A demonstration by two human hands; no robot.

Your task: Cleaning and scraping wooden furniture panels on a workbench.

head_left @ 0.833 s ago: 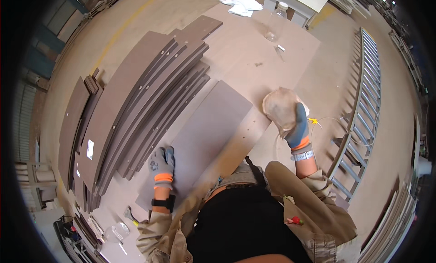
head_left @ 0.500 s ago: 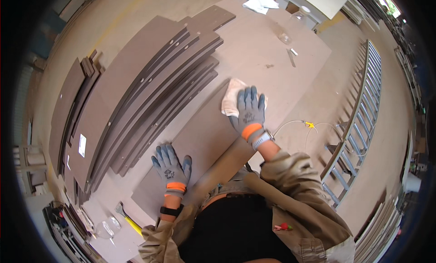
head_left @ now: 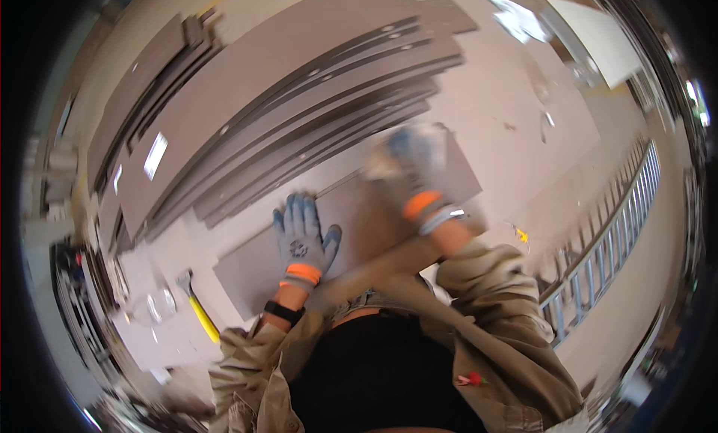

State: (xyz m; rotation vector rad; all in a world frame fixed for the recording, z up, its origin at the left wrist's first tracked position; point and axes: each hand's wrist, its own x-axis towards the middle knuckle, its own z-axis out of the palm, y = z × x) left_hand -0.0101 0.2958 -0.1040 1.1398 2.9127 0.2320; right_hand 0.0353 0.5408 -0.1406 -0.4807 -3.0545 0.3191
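Observation:
A flat brown board [head_left: 250,272] lies across the table in front of me. My left hand [head_left: 303,238], in a grey glove with an orange cuff, rests flat on its left part with the fingers spread. Further right, my right hand [head_left: 407,171] wears a matching glove and is smeared by motion. With it I hold a pale cloth [head_left: 380,162] against the board's upper face. The fingers of that hand are blurred and partly lost against the cloth.
Several brown boards [head_left: 292,48] are stacked beyond the board. A yellow-handled scraper-like tool [head_left: 199,313] and a clear jar [head_left: 158,304] lie at the left. White cloth [head_left: 517,18] lies at the far right. A metal ladder-like rack [head_left: 609,242] stands to the right.
My view has turned, so the stacked boards and the ladder-like rack appear shifted right. The right hand has moved with the cloth along the board; the left hand stays flat on the board.

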